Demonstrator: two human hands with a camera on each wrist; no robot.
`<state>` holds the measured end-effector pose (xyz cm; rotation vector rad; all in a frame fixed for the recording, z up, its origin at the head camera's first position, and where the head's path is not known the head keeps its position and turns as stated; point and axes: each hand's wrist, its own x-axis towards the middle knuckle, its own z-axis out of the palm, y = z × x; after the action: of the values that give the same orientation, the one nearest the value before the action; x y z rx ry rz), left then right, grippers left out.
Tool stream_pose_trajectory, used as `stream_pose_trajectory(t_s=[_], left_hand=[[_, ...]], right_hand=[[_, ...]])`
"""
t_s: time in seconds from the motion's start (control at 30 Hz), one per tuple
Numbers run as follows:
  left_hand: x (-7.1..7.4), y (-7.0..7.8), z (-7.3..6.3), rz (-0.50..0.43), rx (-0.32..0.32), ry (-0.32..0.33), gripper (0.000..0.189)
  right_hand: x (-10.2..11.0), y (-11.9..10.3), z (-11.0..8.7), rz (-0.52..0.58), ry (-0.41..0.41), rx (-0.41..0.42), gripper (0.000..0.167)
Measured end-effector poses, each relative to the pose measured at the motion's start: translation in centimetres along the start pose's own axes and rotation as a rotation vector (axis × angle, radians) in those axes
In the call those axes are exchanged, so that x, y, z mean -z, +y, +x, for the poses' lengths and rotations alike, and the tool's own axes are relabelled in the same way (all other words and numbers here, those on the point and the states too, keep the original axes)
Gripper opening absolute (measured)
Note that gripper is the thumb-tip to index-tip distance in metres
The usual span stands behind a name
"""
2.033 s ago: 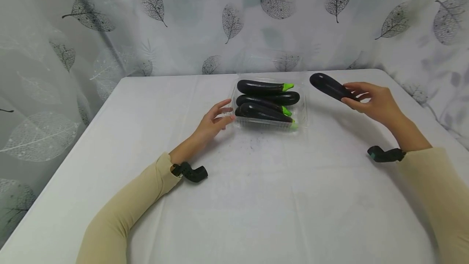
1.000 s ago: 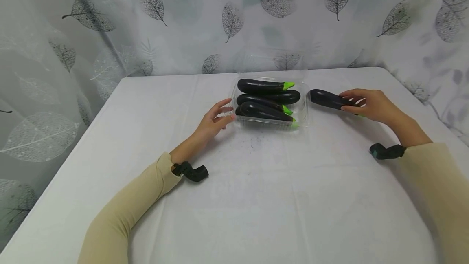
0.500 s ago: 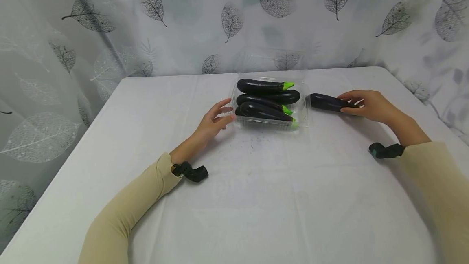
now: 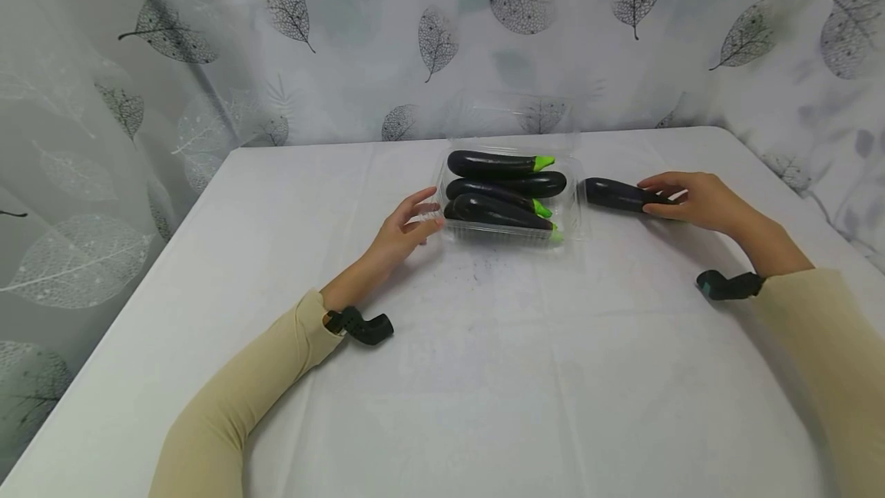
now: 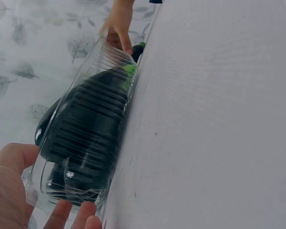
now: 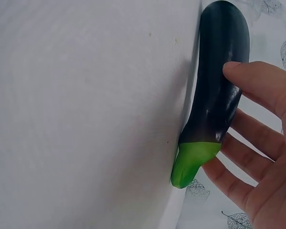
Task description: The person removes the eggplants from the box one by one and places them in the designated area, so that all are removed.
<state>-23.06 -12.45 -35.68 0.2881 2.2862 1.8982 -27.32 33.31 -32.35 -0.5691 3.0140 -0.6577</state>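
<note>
A clear plastic container (image 4: 572,214) with several dark purple eggplants (image 4: 491,164) in it stands near the table's back edge. At its left end my left hand (image 4: 397,233) touches it, thumb at the rim and fingers loosely spread by the end wall, as the left wrist view shows. To the right of the container, my right hand (image 4: 698,202) holds another eggplant (image 4: 611,194) low at the table. In the right wrist view the thumb lies on the dark skin near the middle, and the fingers are partly hidden behind it. Its green stem end (image 6: 195,157) points towards the wrist.
The container's clear lid (image 4: 512,114) stands up behind it, against a leaf-patterned curtain (image 4: 359,37). A white cloth covers the table (image 4: 442,375). Black wrist-worn devices (image 4: 366,327) sit at both cuffs.
The right hand has lowered the eggplant from above the table down to the surface beside the container, turning it more level. Over the last half second it barely moves. The left hand stays put.
</note>
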Motion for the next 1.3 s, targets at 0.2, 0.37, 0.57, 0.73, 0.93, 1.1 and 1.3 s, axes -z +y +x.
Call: stream_pose_trajectory(t_s=[0.2,0.37,0.57,0.73,0.93,1.1,1.3], left_hand=[[0.0,0.1,0.0,0.001,-0.004,-0.005,0.058],[0.0,0.1,0.0,-0.002,-0.008,-0.007,0.058],[0.0,0.1,0.0,-0.007,-0.007,-0.010,0.058],[0.1,0.1,-0.1,-0.005,-0.017,-0.018,0.058],[0.0,0.1,-0.1,-0.010,-0.005,-0.011,0.058],[0.0,0.2,-0.1,-0.007,0.004,-0.002,0.058],[0.1,0.1,-0.1,-0.003,-0.003,-0.006,0.058]], right_hand=[[0.0,-0.4,-0.1,-0.007,0.015,0.015,0.042],[0.1,-0.8,-0.1,0.006,-0.002,0.009,0.043],[0.1,-0.9,0.0,0.009,-0.020,0.010,0.043],[-0.1,-1.0,-0.1,0.004,-0.006,0.021,0.041],[-0.1,-1.1,-0.2,0.015,0.001,0.028,0.041],[0.0,-1.3,-0.3,0.015,0.022,0.028,0.039],[0.1,-1.6,-0.3,0.012,0.043,0.044,0.037]])
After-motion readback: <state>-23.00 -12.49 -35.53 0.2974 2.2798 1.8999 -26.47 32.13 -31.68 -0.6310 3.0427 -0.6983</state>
